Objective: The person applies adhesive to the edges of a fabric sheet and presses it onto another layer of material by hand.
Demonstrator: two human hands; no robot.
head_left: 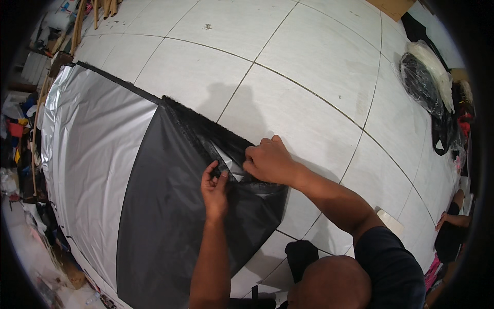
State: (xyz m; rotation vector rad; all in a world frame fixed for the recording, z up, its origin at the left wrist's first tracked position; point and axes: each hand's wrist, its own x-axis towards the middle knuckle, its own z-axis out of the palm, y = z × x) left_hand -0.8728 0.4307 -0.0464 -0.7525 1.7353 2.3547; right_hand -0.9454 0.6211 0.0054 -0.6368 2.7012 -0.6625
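Observation:
A large coated fabric sheet, dark grey on one face and shiny silver on the other, lies spread on the floor. Along its upper edge runs a fuzzy black strip. My left hand pinches the inner fold of the dark fabric edge between thumb and fingers. To its right, my right hand is closed on the sheet's black edge, its fingertips partly hidden. Between the hands the edge gapes, and a small patch of silver lining shows inside.
White floor tiles stretch beyond the sheet. Wooden sticks stand at the upper left, above mixed clutter. Plastic-wrapped bundles lie at the right. Another person's hand shows at the right rim. My bent knee is close below.

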